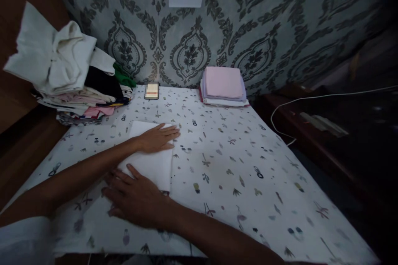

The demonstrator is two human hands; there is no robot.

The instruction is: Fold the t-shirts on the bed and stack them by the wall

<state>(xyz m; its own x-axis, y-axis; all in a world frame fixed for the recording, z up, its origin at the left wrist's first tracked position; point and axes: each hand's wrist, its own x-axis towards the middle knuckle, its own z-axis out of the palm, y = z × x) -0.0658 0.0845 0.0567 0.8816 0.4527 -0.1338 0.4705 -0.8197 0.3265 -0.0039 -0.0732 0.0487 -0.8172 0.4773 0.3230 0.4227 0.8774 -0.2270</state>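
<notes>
A folded white cloth (152, 169) lies flat on the patterned sheet, left of the middle. My left hand (157, 138) rests flat across its far part, fingers stretched toward the right edge. Nearer to me, my right hand (137, 196) is over the cloth's near left corner with its fingers spread and pointing left. That corner is hidden beneath the right hand. Neither hand grips anything.
At the back left rises a tall heap of clothes (105, 83), with rumpled white cloth on top. A lit phone (152, 90) is by the wall. A neat stack of folded cloths (223, 85), pink uppermost, sits at the back right. A white cable (298, 99) hangs beyond the right edge.
</notes>
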